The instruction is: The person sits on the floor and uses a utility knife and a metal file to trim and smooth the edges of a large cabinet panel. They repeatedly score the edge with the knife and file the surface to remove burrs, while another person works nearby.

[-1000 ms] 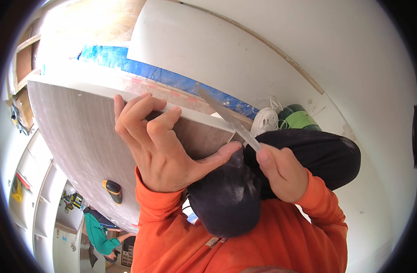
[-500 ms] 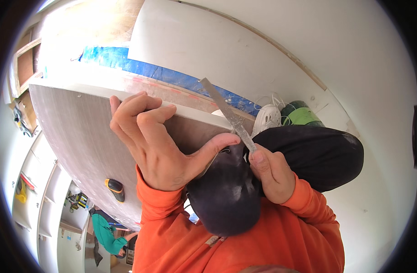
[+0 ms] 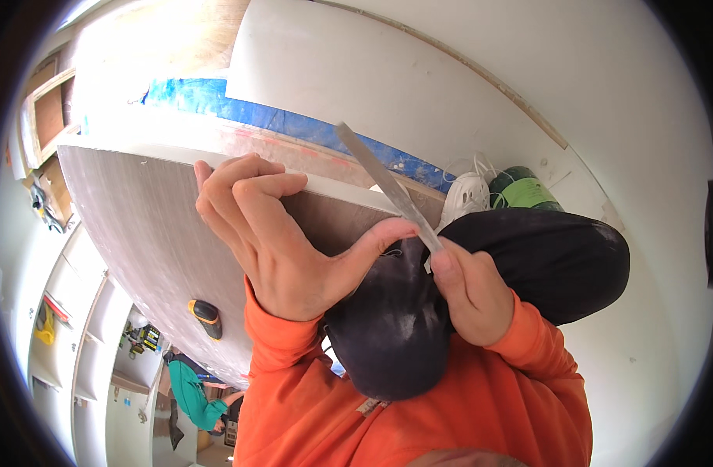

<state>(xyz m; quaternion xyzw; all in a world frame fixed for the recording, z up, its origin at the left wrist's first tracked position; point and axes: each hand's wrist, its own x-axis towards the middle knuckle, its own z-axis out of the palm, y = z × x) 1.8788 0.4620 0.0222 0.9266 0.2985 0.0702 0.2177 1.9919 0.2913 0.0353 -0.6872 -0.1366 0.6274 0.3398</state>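
Where hands (image 3: 477, 300) curl, flat file (image 3: 389, 187), grained panel (image 3: 154, 210)

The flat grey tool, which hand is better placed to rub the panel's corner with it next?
Probably the right hand: it grips the flat grey tool, slanting near a corner of the grey panel. The left hand looks busy, its fingers hooked over the panel's edge.

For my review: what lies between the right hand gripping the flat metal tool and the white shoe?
The bent leg in black trousers lies between the right hand and the white shoe, as the head view shows.
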